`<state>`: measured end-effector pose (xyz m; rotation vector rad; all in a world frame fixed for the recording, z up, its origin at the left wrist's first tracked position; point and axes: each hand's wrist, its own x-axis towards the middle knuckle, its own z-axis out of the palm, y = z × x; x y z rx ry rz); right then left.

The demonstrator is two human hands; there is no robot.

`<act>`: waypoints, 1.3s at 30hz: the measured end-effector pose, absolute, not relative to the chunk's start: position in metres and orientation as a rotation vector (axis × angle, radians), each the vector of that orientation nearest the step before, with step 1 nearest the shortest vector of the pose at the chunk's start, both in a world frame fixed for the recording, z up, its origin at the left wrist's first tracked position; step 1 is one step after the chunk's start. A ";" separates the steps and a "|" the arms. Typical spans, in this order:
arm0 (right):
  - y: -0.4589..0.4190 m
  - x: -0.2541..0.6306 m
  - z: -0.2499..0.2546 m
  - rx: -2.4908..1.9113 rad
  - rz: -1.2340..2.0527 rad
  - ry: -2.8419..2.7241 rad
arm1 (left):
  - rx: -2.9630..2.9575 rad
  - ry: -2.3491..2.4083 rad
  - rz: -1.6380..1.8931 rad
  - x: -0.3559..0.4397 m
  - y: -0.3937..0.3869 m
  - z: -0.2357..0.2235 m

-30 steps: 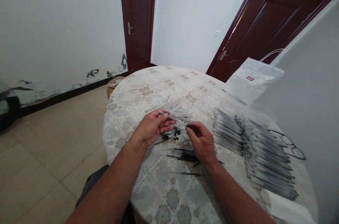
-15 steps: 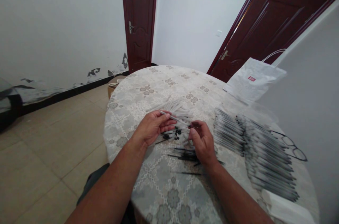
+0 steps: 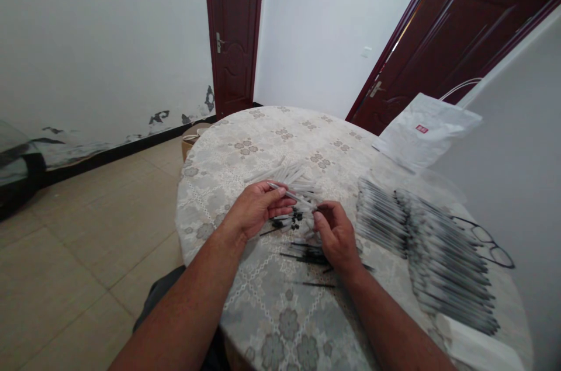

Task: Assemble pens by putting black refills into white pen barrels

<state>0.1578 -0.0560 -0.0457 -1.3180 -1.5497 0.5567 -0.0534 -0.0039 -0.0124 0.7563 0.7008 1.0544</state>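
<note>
My left hand pinches a whitish pen barrel, which slants down to the right. At the barrel's lower end the fingertips of my right hand are closed; whether they also hold a small part there I cannot make out. Beyond my hands lies a loose heap of white pen barrels. Small black pieces like pen tips or caps sit just below the held barrel. Nearer to me is a pile of thin black sticks like refills, partly hidden by my right hand.
Rows of grey, dark-ended pens lie at the right, beside eyeglasses. A white paper bag stands at the back right. A white packet lies front right. A patterned cloth covers the round table.
My right fingertips have closed in at the lower end of the pen barrel. My left hand keeps its hold. The whole view has shifted slightly.
</note>
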 end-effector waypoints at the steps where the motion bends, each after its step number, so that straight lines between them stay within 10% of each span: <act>1: -0.056 0.158 -0.046 -1.335 0.549 -1.575 | 0.759 0.701 1.054 -0.053 -0.004 -0.013; 39: -0.058 0.156 -0.047 -1.348 0.590 -1.630 | 0.786 0.693 1.041 -0.053 -0.006 -0.016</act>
